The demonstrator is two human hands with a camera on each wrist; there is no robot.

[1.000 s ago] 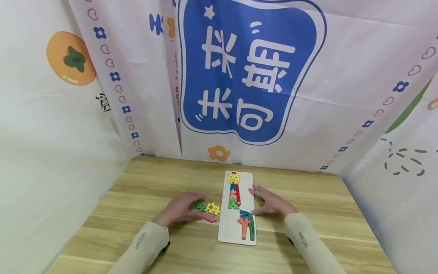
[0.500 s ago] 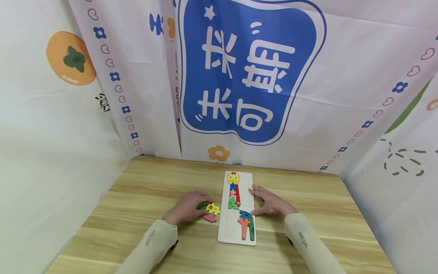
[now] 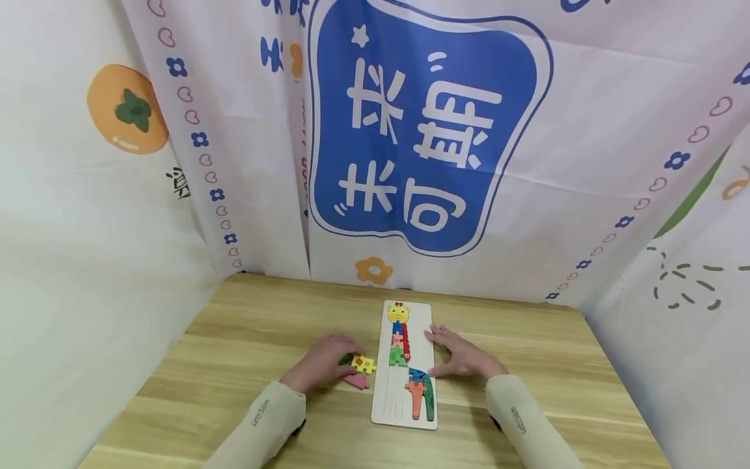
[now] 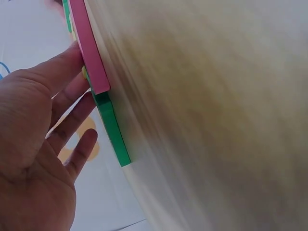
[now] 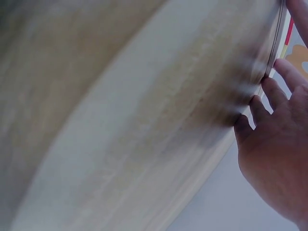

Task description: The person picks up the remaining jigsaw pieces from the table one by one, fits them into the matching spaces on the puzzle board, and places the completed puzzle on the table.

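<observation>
My left hand (image 3: 325, 359) pinches a yellow puzzle piece (image 3: 364, 364) between thumb and fingers, just left of the puzzle board. Partly under those fingers lies a green piece (image 4: 114, 134), and a pink piece (image 3: 357, 381) lies by the thumb. The white board (image 3: 389, 402) carries a giraffe's head, neck and mane pieces, plus blue, orange and green rear pieces (image 3: 417, 391). Its lower left shows bare outlines. My right hand (image 3: 463, 353) rests with spread fingers against the board's right edge; the right wrist view shows its fingertips touching that edge.
The wood-grain table (image 3: 281, 312) stretches around the board on all sides. White printed cloth (image 3: 263, 195) walls off its back and both sides. Beige sleeves cover both forearms.
My left hand has moved right over the loose pieces, and its fingers have come around the yellow one. The right hand stays at the board. The head view has tilted slightly.
</observation>
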